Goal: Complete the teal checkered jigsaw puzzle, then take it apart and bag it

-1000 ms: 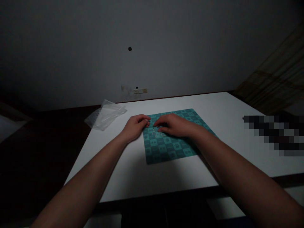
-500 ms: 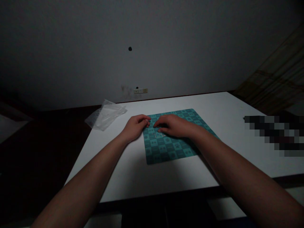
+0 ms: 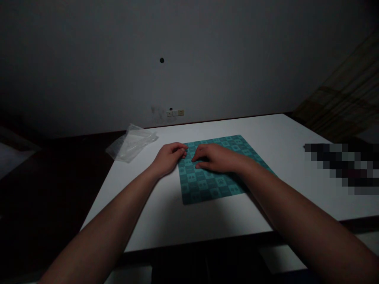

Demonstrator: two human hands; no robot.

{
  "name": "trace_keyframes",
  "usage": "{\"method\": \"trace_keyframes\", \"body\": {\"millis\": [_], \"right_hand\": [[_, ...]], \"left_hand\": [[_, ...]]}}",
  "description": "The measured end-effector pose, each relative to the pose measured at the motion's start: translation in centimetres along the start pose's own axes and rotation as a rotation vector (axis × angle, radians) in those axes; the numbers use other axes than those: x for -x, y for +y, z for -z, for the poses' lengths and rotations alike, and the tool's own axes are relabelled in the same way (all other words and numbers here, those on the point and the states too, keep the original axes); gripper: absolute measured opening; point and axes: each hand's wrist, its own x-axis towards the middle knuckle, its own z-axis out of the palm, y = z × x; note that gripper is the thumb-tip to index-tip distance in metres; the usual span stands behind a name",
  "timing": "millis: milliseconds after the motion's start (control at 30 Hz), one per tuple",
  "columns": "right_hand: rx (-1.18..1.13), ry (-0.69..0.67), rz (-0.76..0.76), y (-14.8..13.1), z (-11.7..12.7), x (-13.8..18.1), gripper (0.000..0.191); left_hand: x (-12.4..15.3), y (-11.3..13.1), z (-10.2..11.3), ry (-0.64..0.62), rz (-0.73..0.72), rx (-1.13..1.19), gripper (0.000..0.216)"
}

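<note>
A teal mat (image 3: pixel 220 182) with a checkered pattern of small pictures, one a paw print, lies flat on a white table. At its left edge rests my left hand (image 3: pixel 169 157), fingers curled in and thumb close against them; whatever they may hold is hidden. My right hand (image 3: pixel 216 157) is over the mat's middle, palm down. Its fingers are bent, with a gap between thumb and forefinger, and nothing shows in that gap. The mat under the right palm is covered from view.
A crumpled clear plastic bag (image 3: pixel 133 144) hangs partly over the table's left edge. On the right side of the white table (image 3: pixel 296 189) is a dark, pixelated area (image 3: pixel 340 165). Behind stands a grey wall with a socket panel (image 3: pixel 175 113).
Thin pale, shiny marks seen on the mat below my right hand are no longer visible. My right hand's fingertips have shifted slightly down; my left hand has stayed put.
</note>
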Motion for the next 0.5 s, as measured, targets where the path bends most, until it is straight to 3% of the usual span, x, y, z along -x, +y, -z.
{"method": "trace_keyframes", "body": {"millis": [100,267,367,500], "right_hand": [[0.015,0.022,-0.001,0.5,0.1,0.0,0.027],[0.155,0.208,-0.077,2.2,-0.6,0.0,0.041],[0.224,0.218,-0.187,2.9,-2.1,-0.4,0.055],[0.253,0.162,-0.283,3.3,-3.7,-1.1,0.063]], "left_hand": [[0.0,0.1,0.0,-0.005,-0.005,-0.023,0.024],[0.2,0.3,0.1,0.010,-0.035,-0.085,0.024],[0.8,1.2,-0.2,0.021,-0.206,-0.351,0.025],[2.3,2.3,-2.0,-0.195,-0.470,-0.652,0.036]]}}
